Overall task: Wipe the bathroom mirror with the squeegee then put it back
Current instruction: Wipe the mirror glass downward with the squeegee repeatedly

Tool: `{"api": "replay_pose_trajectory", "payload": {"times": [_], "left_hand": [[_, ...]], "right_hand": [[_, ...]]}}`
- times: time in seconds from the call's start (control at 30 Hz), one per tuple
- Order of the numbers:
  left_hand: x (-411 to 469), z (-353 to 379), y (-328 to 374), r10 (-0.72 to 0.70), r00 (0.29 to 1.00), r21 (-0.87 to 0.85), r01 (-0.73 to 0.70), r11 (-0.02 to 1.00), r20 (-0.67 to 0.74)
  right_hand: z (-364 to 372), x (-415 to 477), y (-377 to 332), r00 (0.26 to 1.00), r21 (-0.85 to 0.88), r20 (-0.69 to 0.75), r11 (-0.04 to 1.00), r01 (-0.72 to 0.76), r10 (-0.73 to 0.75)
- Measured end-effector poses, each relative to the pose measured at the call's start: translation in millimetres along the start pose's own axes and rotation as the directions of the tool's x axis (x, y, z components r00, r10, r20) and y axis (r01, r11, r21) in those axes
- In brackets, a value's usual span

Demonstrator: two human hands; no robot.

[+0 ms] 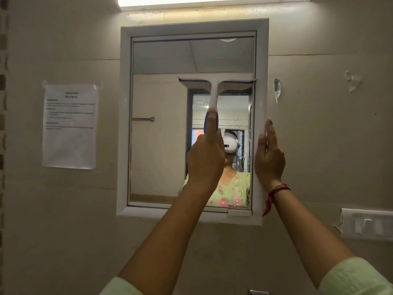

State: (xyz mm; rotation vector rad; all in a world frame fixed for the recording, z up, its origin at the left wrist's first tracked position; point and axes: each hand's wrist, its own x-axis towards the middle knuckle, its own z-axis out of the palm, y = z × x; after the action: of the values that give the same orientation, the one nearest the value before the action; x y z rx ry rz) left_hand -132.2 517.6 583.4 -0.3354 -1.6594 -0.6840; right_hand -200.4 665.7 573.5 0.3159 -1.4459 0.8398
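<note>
Squeegee (214, 86) in left hand (205, 158) on mirror (159, 145); notice (70, 126) seemingly illegible.

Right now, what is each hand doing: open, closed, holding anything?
Left hand: closed on the squeegee handle, blade against the mirror.
Right hand: open, fingers flat against the mirror frame, holding nothing.

Wall (319, 145): beige, tiled, with faint seams. Fixed flat against it: a white-framed mirror (157, 158) at centre; a printed paper sheet (70, 126) to the mirror's left, its text too blurred to read; torn tape scraps (277, 89) to the right; a white switch plate (368, 226) at lower right. A lit light strip (212, 1) runs along the top above the mirror.
</note>
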Motion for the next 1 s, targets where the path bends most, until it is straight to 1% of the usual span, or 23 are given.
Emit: {"api": "replay_pose_trajectory", "payload": {"times": [0.13, 0.27, 0.43, 0.53, 0.73, 0.8, 0.93, 1.0], "left_hand": [[-15.2, 0.8, -6.6, -0.007, 1.0, -0.005, 0.007, 1.0, 0.023], [-54.5, 0.7, -16.2, -0.033, 0.995, 0.009, 0.032, 0.999, 0.094], [-22.9, 1.9, -15.6, 0.007, 0.998, 0.028, -0.009, 1.0, 0.062], [-19.0, -0.4, -13.8, -0.011, 0.997, 0.037, 0.008, 0.999, 0.074], [-81.6, -6.7, -17.6, -0.065, 0.988, -0.026, 0.07, 0.997, 0.137], [-92.1, -10.9, -15.7, -0.063, 0.987, -0.037, 0.069, 0.997, 0.15], [-64.4, -9.8, -14.3, -0.035, 0.996, -0.019, 0.037, 0.999, 0.085], [-52.3, -8.6, -10.9, -0.034, 0.996, -0.018, 0.035, 0.999, 0.079]], "right_hand": [[1.7, -0.2, 3.1, 1.0, 0.041, 0.017, 0.999, -0.019, 0.019], [1.6, -1.1, 3.5, 0.999, 0.04, 0.022, 0.999, -0.025, 0.024], [1.2, 0.3, 2.7, 1.0, 0.008, -0.004, 1.0, -0.016, 0.016], [1.3, -0.8, -0.3, 1.0, 0.004, -0.007, 1.0, -0.023, 0.023], [-1.7, -0.3, -2.3, 1.0, -0.021, 0.007, 0.999, -0.025, 0.025], [-2.9, -1.3, -3.0, 1.0, -0.025, 0.005, 1.0, -0.016, 0.016], [-2.7, -1.0, -5.1, 1.0, -0.027, -0.012, 1.0, -0.004, 0.004], [-1.8, -1.2, -5.7, 1.0, -0.031, -0.016, 1.0, -0.004, 0.004]]}}
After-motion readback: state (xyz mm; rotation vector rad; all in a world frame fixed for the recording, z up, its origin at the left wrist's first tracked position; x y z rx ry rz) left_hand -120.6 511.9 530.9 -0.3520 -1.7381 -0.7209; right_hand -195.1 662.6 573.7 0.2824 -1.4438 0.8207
